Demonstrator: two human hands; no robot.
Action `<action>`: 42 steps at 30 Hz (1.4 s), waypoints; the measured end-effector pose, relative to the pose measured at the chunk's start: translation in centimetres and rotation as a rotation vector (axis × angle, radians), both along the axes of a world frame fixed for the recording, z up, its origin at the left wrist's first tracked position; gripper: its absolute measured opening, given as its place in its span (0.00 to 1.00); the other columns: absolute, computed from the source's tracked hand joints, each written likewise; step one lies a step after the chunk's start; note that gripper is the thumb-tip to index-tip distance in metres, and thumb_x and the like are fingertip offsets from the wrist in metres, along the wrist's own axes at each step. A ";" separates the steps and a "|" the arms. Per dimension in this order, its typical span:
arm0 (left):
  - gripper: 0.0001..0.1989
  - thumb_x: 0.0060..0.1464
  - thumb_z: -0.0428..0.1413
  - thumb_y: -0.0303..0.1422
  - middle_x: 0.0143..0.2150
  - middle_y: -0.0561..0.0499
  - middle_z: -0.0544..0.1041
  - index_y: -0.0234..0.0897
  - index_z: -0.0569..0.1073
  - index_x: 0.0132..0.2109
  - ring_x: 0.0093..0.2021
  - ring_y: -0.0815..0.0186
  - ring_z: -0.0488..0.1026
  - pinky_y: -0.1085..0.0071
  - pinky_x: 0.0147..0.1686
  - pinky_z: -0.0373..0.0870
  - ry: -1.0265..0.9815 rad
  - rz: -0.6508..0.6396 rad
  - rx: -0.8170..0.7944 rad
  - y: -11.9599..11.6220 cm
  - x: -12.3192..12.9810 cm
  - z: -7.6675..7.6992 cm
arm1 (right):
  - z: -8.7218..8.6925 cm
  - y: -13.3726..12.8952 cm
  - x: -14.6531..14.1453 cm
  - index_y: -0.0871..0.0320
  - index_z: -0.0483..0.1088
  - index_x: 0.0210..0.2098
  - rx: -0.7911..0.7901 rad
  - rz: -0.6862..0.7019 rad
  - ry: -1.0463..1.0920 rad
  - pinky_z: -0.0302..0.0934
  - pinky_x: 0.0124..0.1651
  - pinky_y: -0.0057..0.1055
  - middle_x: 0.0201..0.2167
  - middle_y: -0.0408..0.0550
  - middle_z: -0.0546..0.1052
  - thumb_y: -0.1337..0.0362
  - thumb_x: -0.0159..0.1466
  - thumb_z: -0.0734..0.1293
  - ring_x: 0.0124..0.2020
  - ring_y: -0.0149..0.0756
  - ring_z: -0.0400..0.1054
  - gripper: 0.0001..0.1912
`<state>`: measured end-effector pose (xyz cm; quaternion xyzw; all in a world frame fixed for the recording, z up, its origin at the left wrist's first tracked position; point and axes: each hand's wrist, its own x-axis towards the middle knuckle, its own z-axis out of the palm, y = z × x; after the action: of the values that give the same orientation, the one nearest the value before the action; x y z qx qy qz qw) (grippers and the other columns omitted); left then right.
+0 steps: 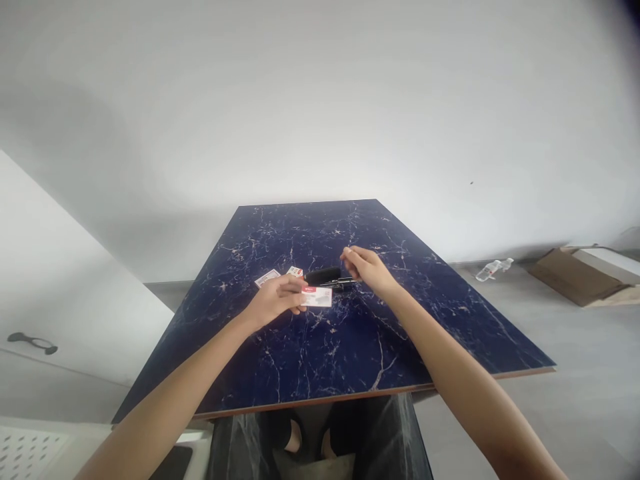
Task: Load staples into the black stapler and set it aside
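Observation:
My left hand (pixel 275 299) pinches a small flat white card or packet (pixel 317 297) with a red band along its top, held above the table. Its printing is too small to read. To the right, my right hand (pixel 367 268) is closed, fingertips together; anything in them is hidden or too small to name. Between the hands lies a dark, rounded elongated object (pixel 323 275). Beside it is a thin shiny black-and-silver item (pixel 344 283), partly hidden by the card. Behind my left hand are a red-edged white card (pixel 267 277) and another red-and-white piece (pixel 295 271).
The dark blue marble-patterned table (pixel 320 363) stands near a white wall. On the floor at right are clear plastic bottles (pixel 493 269) and an opened cardboard box (pixel 575 275). A white cabinet with a dark handle (pixel 33 343) stands at left. My legs are under the table's front edge.

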<state>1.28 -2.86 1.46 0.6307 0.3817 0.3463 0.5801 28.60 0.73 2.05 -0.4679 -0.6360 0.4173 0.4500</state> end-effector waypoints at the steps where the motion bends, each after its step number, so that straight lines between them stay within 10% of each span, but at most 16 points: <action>1: 0.18 0.49 0.67 0.42 0.40 0.44 0.82 0.38 0.78 0.45 0.31 0.61 0.79 0.68 0.29 0.74 0.090 -0.033 0.054 -0.1 0.0 -0.1 | -0.1 0.5 0.7 0.56 0.71 0.34 0.059 -0.115 -0.132 0.53 0.26 0.28 0.24 0.42 0.70 0.46 0.67 0.62 0.22 0.30 0.60 0.20; 8: 0.09 0.53 0.63 0.42 0.31 0.48 0.79 0.43 0.82 0.33 0.29 0.63 0.71 0.69 0.30 0.65 0.388 0.106 0.603 -0.4 0.4 -0.3 | -2.9 3.3 3.4 0.55 0.75 0.48 0.033 -0.163 -0.681 0.62 0.47 0.34 0.42 0.50 0.81 0.61 0.67 0.61 0.42 0.41 0.74 0.14; 15: 0.14 0.58 0.57 0.39 0.45 0.43 0.79 0.42 0.80 0.48 0.45 0.54 0.71 0.62 0.45 0.67 0.555 0.280 0.754 1.9 -1.6 -1.0 | -1.3 3.7 7.0 0.56 0.76 0.51 0.062 -0.293 -0.819 0.63 0.50 0.35 0.49 0.53 0.80 0.61 0.68 0.59 0.48 0.47 0.73 0.18; 21: 0.22 0.61 0.55 0.39 0.58 0.43 0.76 0.45 0.72 0.62 0.62 0.48 0.62 0.50 0.55 0.65 0.646 0.183 0.811 2.6 -0.8 -2.6 | -2.0 4.0 7.9 0.55 0.78 0.48 0.084 -0.075 -0.983 0.63 0.51 0.34 0.48 0.53 0.79 0.57 0.63 0.68 0.48 0.46 0.73 0.16; 42: 0.23 0.60 0.59 0.39 0.55 0.41 0.70 0.50 0.71 0.62 0.57 0.49 0.66 0.50 0.58 0.62 0.696 0.224 0.668 3.2 -2.2 -2.9 | -1.9 2.4 2.7 0.58 0.78 0.33 -0.030 0.119 -0.278 0.67 0.43 0.35 0.36 0.47 0.81 0.55 0.53 0.75 0.35 0.37 0.74 0.14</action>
<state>-0.97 0.32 -1.43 0.8155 0.4863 0.2788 0.1439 31.31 3.13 0.11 -0.4892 -0.7124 0.3840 0.3250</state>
